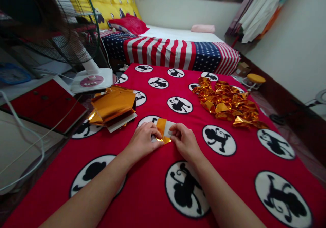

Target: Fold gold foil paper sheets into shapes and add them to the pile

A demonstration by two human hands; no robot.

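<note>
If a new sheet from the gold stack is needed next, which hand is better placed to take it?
Probably the left hand: the gold stack lies on that side, closer to it than to the right hand. Both touch the small gold paper, so the left would leave it first.

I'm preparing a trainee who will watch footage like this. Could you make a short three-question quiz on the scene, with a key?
1. True or false: the stack of gold sheets lies left of the heap of creased gold pieces.
2. Fill the gap: the left grip and right grip both touch one gold-and-white piece of ____.
3. Choose: the white circles on the red cloth show (A) flowers, (B) stripes, (C) black figures.

Key: 1. True. 2. Paper. 3. C.
</note>
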